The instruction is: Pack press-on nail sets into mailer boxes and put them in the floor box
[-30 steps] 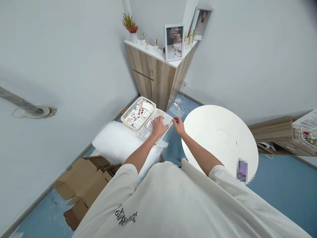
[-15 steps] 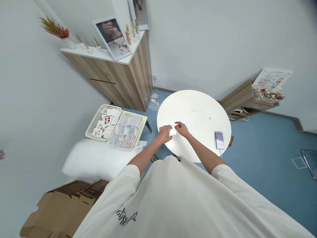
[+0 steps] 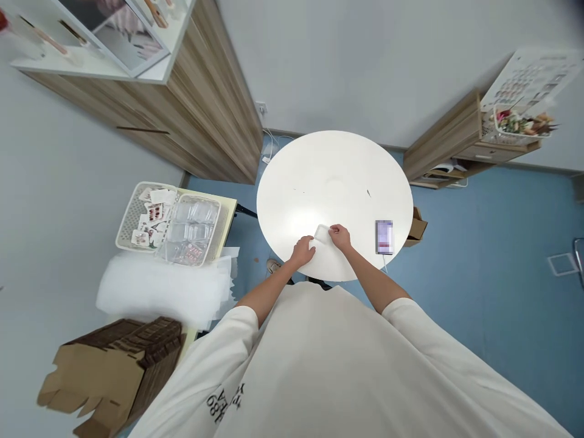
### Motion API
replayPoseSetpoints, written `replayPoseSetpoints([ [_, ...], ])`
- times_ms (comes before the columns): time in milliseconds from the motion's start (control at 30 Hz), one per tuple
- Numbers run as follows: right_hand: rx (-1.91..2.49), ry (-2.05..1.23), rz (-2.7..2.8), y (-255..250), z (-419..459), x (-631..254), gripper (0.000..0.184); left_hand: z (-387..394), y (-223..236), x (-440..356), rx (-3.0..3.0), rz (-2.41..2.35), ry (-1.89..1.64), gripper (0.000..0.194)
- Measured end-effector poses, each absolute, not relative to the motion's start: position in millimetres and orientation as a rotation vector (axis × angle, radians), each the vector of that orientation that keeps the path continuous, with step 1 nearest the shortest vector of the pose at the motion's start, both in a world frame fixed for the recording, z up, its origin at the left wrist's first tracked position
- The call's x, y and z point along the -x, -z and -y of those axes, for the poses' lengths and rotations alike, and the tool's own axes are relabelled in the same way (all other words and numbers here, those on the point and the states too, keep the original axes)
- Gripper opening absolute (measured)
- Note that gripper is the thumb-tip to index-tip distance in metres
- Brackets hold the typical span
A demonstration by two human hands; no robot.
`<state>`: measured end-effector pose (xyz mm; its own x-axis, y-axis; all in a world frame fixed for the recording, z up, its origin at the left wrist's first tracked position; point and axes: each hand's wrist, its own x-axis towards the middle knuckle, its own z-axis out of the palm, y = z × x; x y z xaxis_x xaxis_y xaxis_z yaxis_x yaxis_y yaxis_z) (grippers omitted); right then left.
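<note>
Your right fingers [image 3: 334,229] were clamped on a small clear case [image 3: 322,233] at the round counter's [image 3: 337,161] near part; whether your left fingers [image 3: 310,239] gripped it could not be told. A phone [image 3: 384,237] lay to its right; a card basket [image 3: 124,228] and a white bundle [image 3: 159,289] were at far left.

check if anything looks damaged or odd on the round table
A dark mark breaks up the white top of the round table, with tiny specks farther left; scratch or dirt, I can't tell. Nothing looks spilled around the small case at the right hand.
</note>
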<state>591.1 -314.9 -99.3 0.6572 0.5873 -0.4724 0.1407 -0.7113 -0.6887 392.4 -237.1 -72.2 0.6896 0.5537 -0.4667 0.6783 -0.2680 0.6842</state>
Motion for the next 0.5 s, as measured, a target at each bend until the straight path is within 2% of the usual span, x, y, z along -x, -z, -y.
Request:
replayPoseSetpoints([
  [200, 2.274, -0.914, 0.622, 120.7, 333.2, -605.5, 0.026, 265.4, 89.7, -413.2, -1.737, -0.984, 0.239, 0.042],
  [500, 2.142, -0.925, 0.928, 110.6, 335.4, -606.3, 0.038, 269.7, 92.2, -432.0, -1.437, -1.207, 0.176, 0.023],
])
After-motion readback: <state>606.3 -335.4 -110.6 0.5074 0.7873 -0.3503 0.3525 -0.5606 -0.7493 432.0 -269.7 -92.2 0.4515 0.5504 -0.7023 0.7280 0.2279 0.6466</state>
